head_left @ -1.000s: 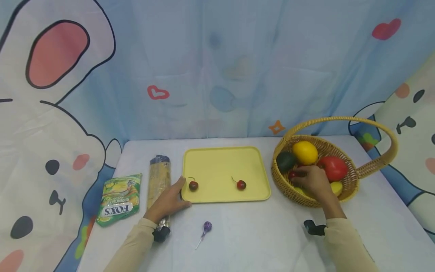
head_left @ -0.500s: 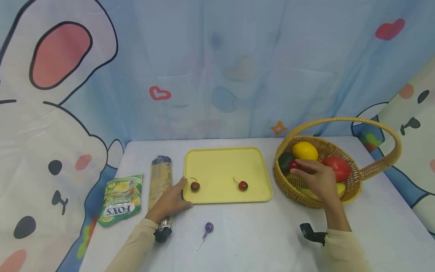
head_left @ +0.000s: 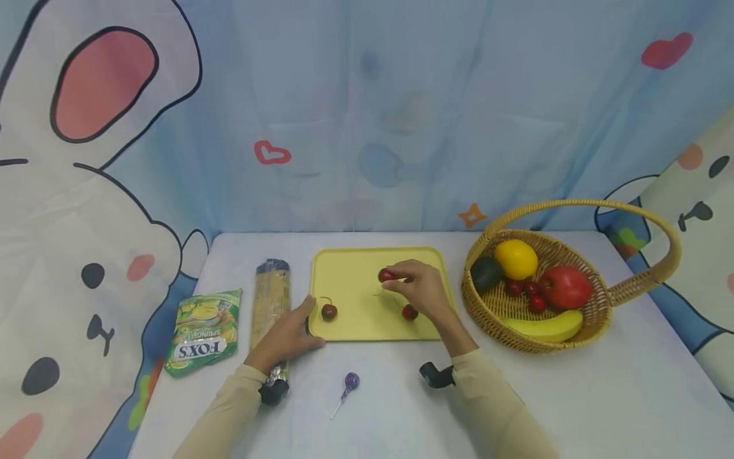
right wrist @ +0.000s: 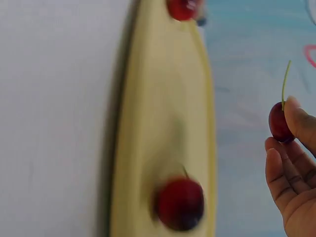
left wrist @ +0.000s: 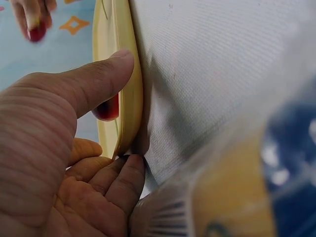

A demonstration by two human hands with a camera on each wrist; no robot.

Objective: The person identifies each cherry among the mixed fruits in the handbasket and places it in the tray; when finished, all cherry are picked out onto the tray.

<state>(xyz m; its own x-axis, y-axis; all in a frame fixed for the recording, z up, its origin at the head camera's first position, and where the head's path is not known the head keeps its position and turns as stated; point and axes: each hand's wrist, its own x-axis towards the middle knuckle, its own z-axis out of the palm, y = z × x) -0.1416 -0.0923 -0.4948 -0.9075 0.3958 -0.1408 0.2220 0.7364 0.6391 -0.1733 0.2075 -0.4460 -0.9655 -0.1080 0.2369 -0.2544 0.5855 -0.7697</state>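
A yellow tray [head_left: 367,255] lies mid-table, with one cherry [head_left: 329,312] at its left and another cherry [head_left: 410,312] at its right. My left hand [head_left: 288,338] holds the tray's near left corner; in the left wrist view the thumb [left wrist: 106,79] lies along the rim and the fingertips touch the edge lower down. Above the tray, my right hand [head_left: 421,288] pinches a dark red cherry [right wrist: 280,122] between thumb and fingers, its green stem sticking up in the right wrist view. That held cherry is clear of the tray's surface.
A wicker basket [head_left: 476,319] with a tall handle stands right, holding a lemon [head_left: 516,259], an avocado [head_left: 485,274], a red fruit [head_left: 566,287], a banana [head_left: 547,327] and several cherries. Left lie a long wrapped packet [head_left: 269,296] and a green Fox's bag [head_left: 203,331]; a lollipop [head_left: 352,381] lies in front.
My right hand has lifted a cherry out of the basket and carried it left, over the tray. The left hand stays at the tray's corner.
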